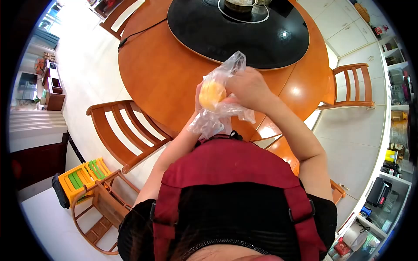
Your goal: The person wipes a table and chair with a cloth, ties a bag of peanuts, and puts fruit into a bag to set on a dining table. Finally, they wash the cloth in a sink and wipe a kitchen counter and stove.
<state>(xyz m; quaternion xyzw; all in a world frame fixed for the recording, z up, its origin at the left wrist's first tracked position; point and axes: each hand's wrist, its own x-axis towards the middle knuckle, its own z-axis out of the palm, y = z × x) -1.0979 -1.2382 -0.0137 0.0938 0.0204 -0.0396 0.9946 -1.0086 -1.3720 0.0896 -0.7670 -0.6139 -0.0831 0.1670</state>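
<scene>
A round yellow-orange thing [212, 94], whose exact kind I cannot make out, sits in or against a clear plastic bag [235, 63] in front of my chest. My left hand [198, 99] is wrapped round its left side, mostly hidden behind it and the plastic. My right hand [249, 87] is closed on the bag at the right of the yellow thing. Crumpled plastic stands up above the hands and hangs below them. Both hands are over the near part of the round wooden table [174, 74].
A large black round turntable [235, 41] tops the table, with a pot [239, 5] on it. A black cable [143, 31] crosses the tabletop at left. Wooden chairs [126, 130] [352, 85] stand at both sides. Shelves with goods [394, 174] line the right.
</scene>
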